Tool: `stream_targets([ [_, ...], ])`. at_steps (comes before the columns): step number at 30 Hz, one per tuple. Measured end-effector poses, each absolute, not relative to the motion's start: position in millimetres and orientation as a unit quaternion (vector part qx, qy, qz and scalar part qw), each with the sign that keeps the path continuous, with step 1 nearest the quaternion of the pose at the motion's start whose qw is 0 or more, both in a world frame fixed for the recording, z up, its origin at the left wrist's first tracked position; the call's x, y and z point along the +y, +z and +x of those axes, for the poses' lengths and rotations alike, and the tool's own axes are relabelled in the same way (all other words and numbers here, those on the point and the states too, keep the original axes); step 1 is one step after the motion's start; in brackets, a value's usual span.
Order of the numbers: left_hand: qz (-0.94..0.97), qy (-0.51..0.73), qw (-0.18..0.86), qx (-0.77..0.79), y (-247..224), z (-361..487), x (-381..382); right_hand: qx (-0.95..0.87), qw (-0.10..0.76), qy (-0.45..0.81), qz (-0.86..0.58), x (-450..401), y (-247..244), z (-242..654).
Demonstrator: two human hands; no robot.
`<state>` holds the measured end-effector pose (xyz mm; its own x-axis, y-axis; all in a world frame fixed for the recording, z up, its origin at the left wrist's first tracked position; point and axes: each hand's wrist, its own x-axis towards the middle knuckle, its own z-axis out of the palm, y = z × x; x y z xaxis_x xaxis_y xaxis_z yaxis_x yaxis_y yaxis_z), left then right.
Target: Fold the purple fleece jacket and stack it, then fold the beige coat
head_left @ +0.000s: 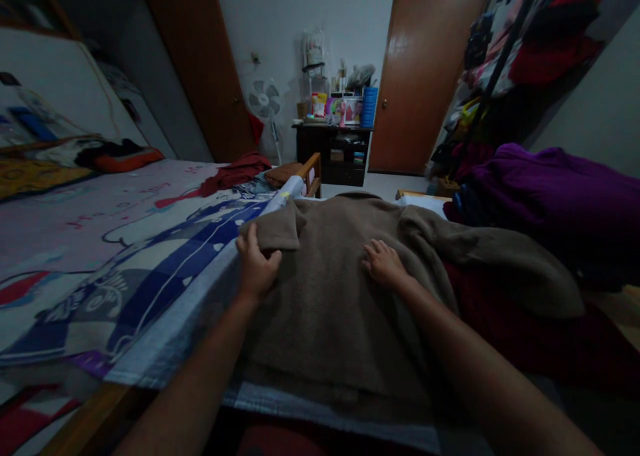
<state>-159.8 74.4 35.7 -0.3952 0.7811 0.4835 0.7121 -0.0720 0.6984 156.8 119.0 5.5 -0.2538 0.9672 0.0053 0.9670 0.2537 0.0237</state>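
Note:
A brown fleece garment (330, 309) lies spread on a light blue cloth surface. Its left sleeve is folded inward over the body, while the right sleeve stretches out to the right over dark red cloth. My left hand (257, 263) touches the folded sleeve's outer edge, with its thumb and fingers apart. Flat on the middle of the garment rests my right hand (384, 261), fingers spread and holding nothing.
A bed with a patterned sheet (130, 209) and a blue blanket (145, 296) is on the left. Purple cloth (555, 183) is heaped at the right. Farther back stand a fan (266, 99), a dark cabinet (333, 151) and a brown door (425, 76).

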Motion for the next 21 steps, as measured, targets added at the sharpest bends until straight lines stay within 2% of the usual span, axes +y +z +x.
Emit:
stream_targets([
  [2, 0.617, 0.384, 0.044, 0.686, 27, -149, 67, 0.794, -0.020, -0.027, 0.607, 117, -18, 149],
  [5, 0.710, 0.245, 0.109, 0.652, 28, -146, 62, 0.784, -0.038, -0.064, 0.617, 117, -44, 151],
  [7, 0.723, 0.228, 0.107, 0.644, 38, -151, 65, 0.778, -0.050, -0.066, 0.623, 117, -52, 154],
  [10, 0.724, 0.246, 0.024, 0.644, 51, -166, 80, 0.776, -0.064, -0.055, 0.625, 117, -56, 156],
  [15, 0.755, 0.064, 0.073, 0.649, 37, -186, 106, 0.768, -0.061, -0.056, 0.635, 117, -56, 153],
  [17, 0.759, 0.064, 0.084, 0.642, 27, -181, 111, 0.767, -0.064, -0.054, 0.636, 118, -57, 152],
  [21, 0.784, 0.188, 0.134, 0.576, 21, -160, 122, 0.770, -0.073, -0.048, 0.632, 117, -56, 152],
])
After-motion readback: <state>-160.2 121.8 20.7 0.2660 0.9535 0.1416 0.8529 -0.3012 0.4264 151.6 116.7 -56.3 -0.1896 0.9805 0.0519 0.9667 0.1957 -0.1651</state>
